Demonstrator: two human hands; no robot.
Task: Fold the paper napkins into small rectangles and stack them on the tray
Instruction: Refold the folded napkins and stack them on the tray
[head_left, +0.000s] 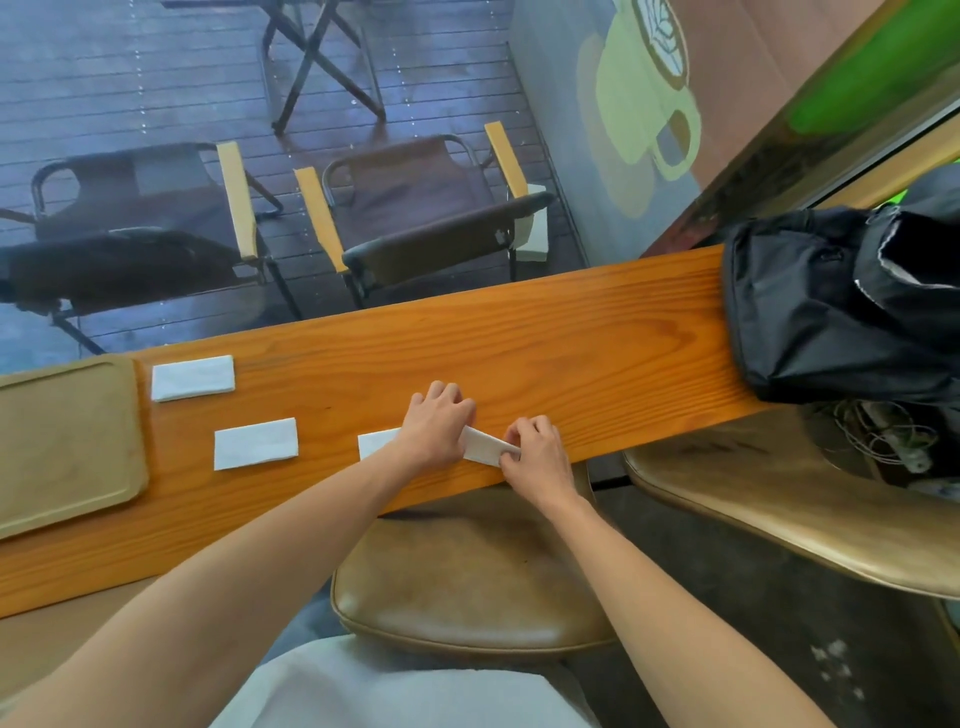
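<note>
Three white paper napkins lie on the long wooden counter. One folded napkin (192, 378) sits far back, just beside the tray's right edge. It is a neat, flat rectangle. A second folded napkin (256, 443) lies nearer and a bit more to the right, also flat and apart from the first. The third napkin (483, 446) is near the front edge of the counter, farther right. It is a long strip, partly covered, with its right end lifted a little. The tan tray (136, 415) sits flat at the left end of the counter, with no napkins on it.
</note>
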